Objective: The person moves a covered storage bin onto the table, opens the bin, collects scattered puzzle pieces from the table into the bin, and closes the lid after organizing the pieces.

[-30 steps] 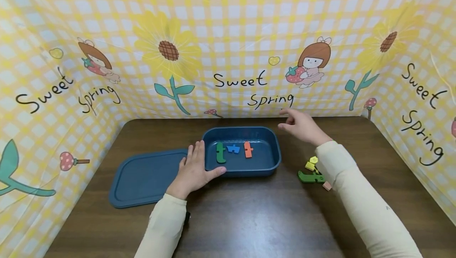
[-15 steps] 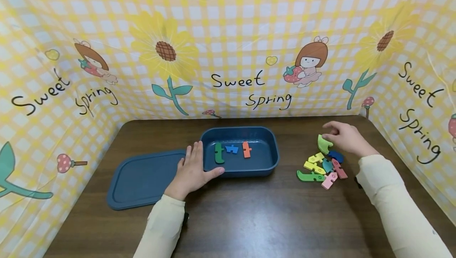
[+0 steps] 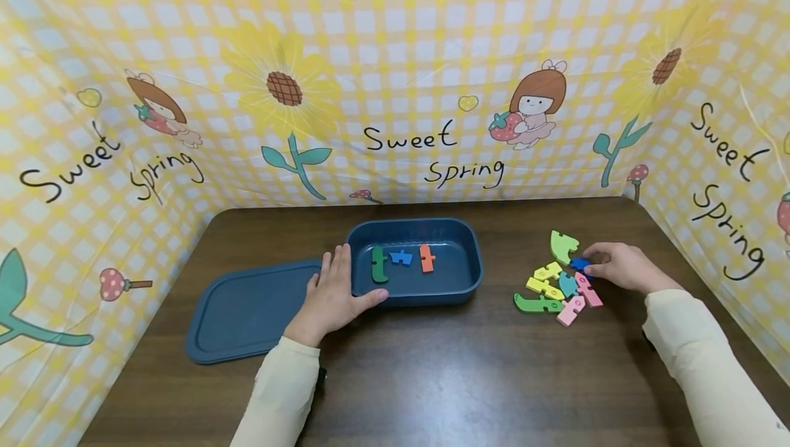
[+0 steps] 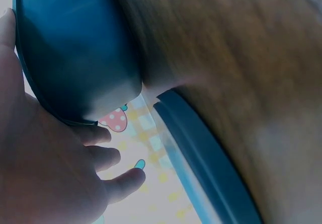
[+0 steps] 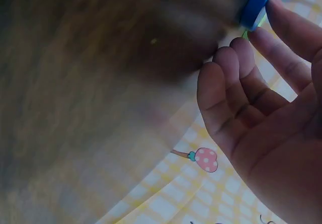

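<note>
My left hand (image 3: 333,299) rests on the near left corner of a dark blue box (image 3: 432,299), fingers straight along its left side and thumb over the front rim. In the box lie a green puzzle piece (image 3: 378,265), a blue piece (image 3: 401,258) and an orange piece (image 3: 426,258). At the right, my right hand (image 3: 626,267) pinches a small dark blue puzzle piece (image 3: 579,264) between thumb and forefinger. The right wrist view shows this blue piece (image 5: 255,8) at the fingertips, with the other fingers loosely bent. It sits at the edge of a loose cluster of pieces.
The cluster also has a lime piece (image 3: 561,248), a yellow piece (image 3: 543,288), a teal piece (image 3: 567,285), a pink piece (image 3: 571,311) and a long green piece (image 3: 537,305). A dark blue lid (image 3: 256,313) lies flat left of the box. Checked cloth (image 3: 395,77) walls the table.
My right hand has moved from beside the box's far right corner to the cluster, passing over the lime piece, and now grips the blue one. The left hand stays on the box.
</note>
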{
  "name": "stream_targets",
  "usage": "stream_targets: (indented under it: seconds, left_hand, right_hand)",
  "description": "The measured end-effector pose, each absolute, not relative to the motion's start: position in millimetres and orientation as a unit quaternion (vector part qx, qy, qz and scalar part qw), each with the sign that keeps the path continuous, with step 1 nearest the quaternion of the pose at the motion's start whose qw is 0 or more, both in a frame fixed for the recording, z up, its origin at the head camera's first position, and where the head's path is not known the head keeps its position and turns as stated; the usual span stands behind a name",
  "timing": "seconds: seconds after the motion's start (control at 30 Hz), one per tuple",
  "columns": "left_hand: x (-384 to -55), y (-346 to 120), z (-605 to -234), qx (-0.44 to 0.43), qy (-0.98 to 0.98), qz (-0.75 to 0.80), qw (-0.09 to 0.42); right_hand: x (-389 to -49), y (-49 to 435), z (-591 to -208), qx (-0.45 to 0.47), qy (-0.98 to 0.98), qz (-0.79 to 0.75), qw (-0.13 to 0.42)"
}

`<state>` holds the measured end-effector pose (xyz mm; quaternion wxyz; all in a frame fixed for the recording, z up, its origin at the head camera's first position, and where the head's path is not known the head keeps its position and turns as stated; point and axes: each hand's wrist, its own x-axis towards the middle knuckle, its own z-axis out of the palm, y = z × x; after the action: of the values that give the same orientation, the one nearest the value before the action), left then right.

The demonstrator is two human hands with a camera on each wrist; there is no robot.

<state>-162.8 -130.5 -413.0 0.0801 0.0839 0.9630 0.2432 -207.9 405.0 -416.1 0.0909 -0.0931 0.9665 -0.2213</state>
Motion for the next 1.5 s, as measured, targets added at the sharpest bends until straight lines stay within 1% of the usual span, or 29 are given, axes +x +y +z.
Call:
stream_targets:
  seconds: [0.17,0.4,0.9,1.13,1.5]
  left_hand:
    - [-164,-131,-415,0.086,0.963,0.244,0.081]
    - [-165,-132,-417,0.087,0.963,0.244,0.078]
    - [-165,-131,-416,0.085,0.963,0.244,0.077]
    - [-165,-132,-416,0.085,0.962,0.246,0.077]
    - [-164,-132,-416,0.085,0.962,0.248,0.077]
  right_hand:
    - [-205,411,-417,-0.09,0.971,-0.207,0.074]
    - [-203,415,-420,-0.073,0.971,-0.209,0.092]
    - [-206,413,-422,-0.074,0.971,-0.215,0.071]
    - [-209,409,-417,-0.061,0.97,-0.227,0.065]
    - [-210,393,-410,-0.08,0.969,-0.23,0.048]
